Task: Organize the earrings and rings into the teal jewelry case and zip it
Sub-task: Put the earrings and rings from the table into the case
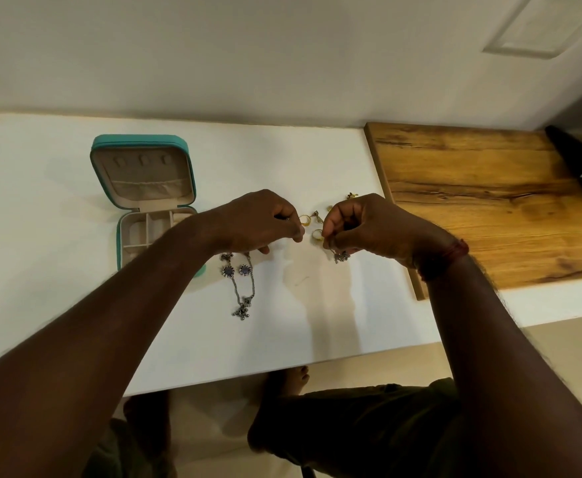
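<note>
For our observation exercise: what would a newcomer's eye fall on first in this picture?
The right hand pinches a small silver earring mid-table, facing the curled left hand, with gold rings between them. A pair of long silver earrings with blue stones lies just this side of the left hand; the open teal jewelry case stands on the white table's left.

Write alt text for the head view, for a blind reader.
Over a white table, the right hand pinches a small silver earring; the left hand curls over two long silver earrings. Gold rings lie between the hands, and a teal jewelry case lies open at left.
</note>
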